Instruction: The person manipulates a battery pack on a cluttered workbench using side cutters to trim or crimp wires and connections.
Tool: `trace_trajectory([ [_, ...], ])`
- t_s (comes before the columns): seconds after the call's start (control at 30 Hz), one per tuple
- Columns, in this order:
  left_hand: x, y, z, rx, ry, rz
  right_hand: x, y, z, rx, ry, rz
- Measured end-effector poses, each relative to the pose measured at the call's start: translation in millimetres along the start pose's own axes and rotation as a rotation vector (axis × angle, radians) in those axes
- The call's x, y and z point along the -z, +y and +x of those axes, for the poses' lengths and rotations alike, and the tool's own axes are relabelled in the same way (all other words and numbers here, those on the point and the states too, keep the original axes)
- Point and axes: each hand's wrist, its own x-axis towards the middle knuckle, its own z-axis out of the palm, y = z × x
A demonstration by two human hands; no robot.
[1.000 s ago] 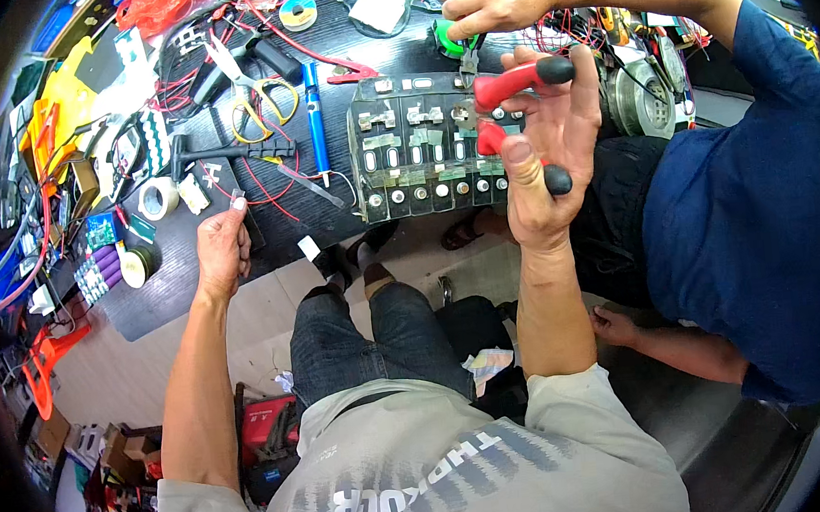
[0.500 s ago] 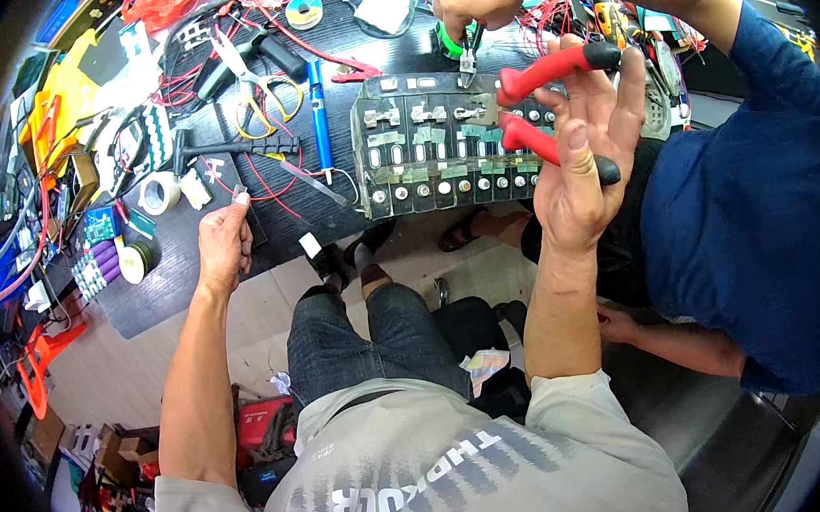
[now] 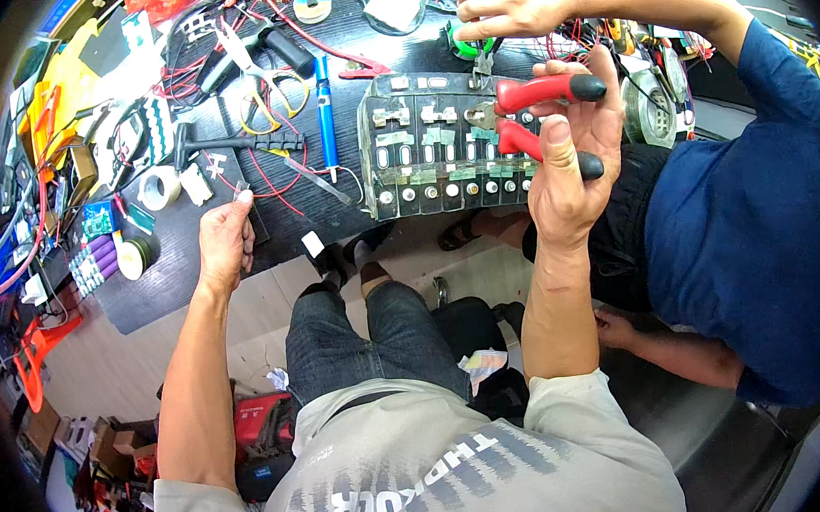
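Observation:
My right hand [image 3: 572, 176] holds pliers with red and black handles [image 3: 546, 92], the handles spread apart between thumb and fingers. The pliers' metal jaws reach over the right part of a black battery pack [image 3: 468, 162], which has rows of metal terminals and strips of clear tape; whether they touch it I cannot tell. On the left, my left hand [image 3: 226, 237] pinches a small metal piece [image 3: 242, 186] between thumb and forefinger at the table's front edge. Close to it lie a black hammer [image 3: 242, 145] and a clear thin strip [image 3: 320, 183].
A co-worker's hand [image 3: 515, 2] hangs over the far side of the pack, near a green tape roll [image 3: 463, 42]. A blue pen-shaped tool [image 3: 325, 118], scissors [image 3: 267, 94], a white tape roll [image 3: 159, 187] and red wires crowd the dark table [image 3: 167, 285].
My right hand has shifted slightly left, and the pliers' handles have come closer together. The co-worker's hand has moved right and its fingers have straightened. My left hand stays almost where it was.

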Motion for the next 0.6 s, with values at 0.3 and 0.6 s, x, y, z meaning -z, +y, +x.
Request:
trace_trajectory([
  [0.3,-1.0,1.8,-1.2,-0.001,-0.012,-0.024,-6.6,12.5,14.8,0.046,-0.032,0.038],
  [0.6,-0.1,1.4,-1.6,0.016,-0.004,-0.009,-5.5,16.1,21.8,0.064,0.072,0.101],
])
